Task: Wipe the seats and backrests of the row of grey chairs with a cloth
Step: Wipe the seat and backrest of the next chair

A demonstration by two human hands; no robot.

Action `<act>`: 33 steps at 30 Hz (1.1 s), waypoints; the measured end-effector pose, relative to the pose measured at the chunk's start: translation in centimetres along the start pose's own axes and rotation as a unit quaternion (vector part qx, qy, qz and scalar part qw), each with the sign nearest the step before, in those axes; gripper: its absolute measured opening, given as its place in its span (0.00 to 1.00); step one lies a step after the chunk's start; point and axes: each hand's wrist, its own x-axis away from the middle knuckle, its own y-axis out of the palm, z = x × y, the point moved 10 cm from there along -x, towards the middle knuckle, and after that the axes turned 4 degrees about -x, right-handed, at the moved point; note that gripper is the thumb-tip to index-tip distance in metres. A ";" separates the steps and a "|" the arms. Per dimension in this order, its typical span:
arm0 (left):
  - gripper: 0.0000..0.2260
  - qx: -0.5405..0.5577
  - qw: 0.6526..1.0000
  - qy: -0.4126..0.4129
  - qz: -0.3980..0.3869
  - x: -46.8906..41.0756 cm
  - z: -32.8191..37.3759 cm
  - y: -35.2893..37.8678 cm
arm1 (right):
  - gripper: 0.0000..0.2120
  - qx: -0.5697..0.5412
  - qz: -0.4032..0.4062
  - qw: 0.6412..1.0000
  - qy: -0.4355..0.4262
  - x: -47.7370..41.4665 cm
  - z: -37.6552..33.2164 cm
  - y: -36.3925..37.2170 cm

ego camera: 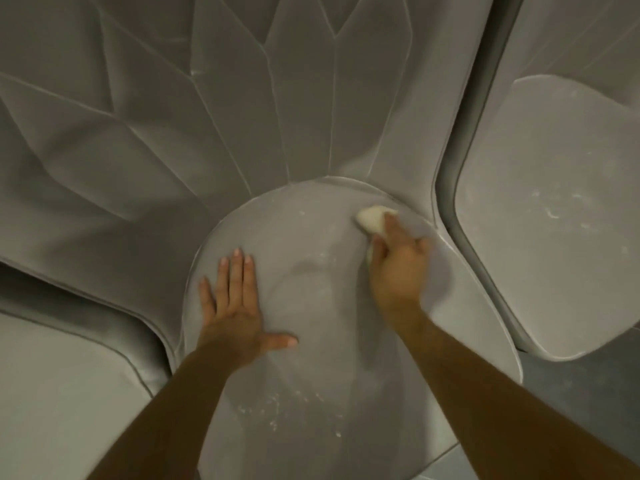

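Note:
A grey chair fills the view: its rounded seat [311, 299] lies below me and its faceted, petal-shaped backrest [242, 109] rises behind. My right hand [398, 265] grips a small cream cloth [372, 219] and presses it on the seat's far right, near the backrest seam. My left hand [235, 306] lies flat on the seat's left side, fingers straight and thumb spread. White specks and dust marks show on the seat's front [277, 407].
A second grey chair seat [554, 220] stands to the right, separated by a narrow dark gap, with white specks on it. Part of another grey seat [59, 393] shows at the lower left. Grey floor [588, 393] shows at the lower right.

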 end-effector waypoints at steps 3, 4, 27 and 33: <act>0.64 -0.001 1.000 0.002 0.011 -0.1 0.0 -0.1 | 0.18 -0.033 -0.125 0.985 -0.113 5.2 -5.8 5.3; 0.63 0.000 1.000 0.006 0.018 -0.1 0.1 -0.2 | 0.18 -0.017 -0.152 0.974 -0.165 7.0 -7.2 6.2; 0.59 0.030 0.990 0.041 0.129 1.0 -2.6 0.4 | 0.17 0.042 -0.219 0.939 -0.261 1.9 -13.3 10.2; 0.56 0.020 0.994 0.030 0.106 0.4 -2.9 1.0 | 0.17 0.056 -0.081 0.995 -0.035 -3.3 -9.0 8.3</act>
